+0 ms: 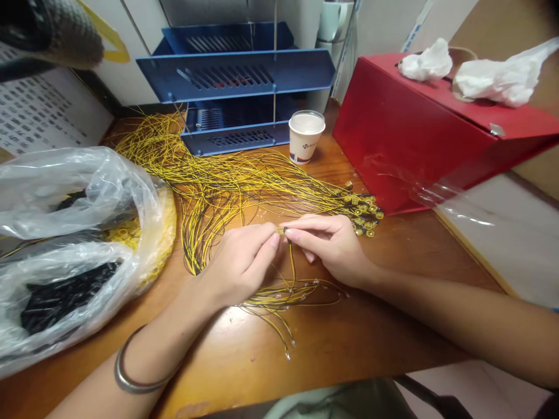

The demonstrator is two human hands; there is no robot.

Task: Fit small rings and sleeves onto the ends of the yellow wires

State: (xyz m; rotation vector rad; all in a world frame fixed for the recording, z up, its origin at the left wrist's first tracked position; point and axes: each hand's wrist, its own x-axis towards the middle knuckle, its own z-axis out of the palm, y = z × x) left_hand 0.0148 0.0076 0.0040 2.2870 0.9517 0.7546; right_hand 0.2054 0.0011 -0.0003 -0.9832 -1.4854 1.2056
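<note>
My left hand (pixel 244 253) and my right hand (pixel 334 247) meet over the desk, fingertips nearly touching. The left thumb and forefinger pinch a small yellow plastic piece (pixel 280 230). Against it, my right fingers pinch the dark end of a thin yellow-and-black wire (pixel 293 265), which hangs down from there. Fingers partly cover this joint. Below my hands lie loose wire ends (pixel 288 297) with small shiny tips. Beyond them stretches a large bundle of yellow and black wires (pixel 244 169), ending at the right in a cluster of yellow caps (pixel 362 212).
Clear plastic bags (pixel 96 160) at the left hold black tubular pieces (pixel 70 297) and small yellow rings (pixel 152 250). Behind the wires stand a blue tray rack (pixel 244 75) and a paper cup (pixel 305 139). A red box (pixel 406 134) bears crumpled tissue (pixel 498 78).
</note>
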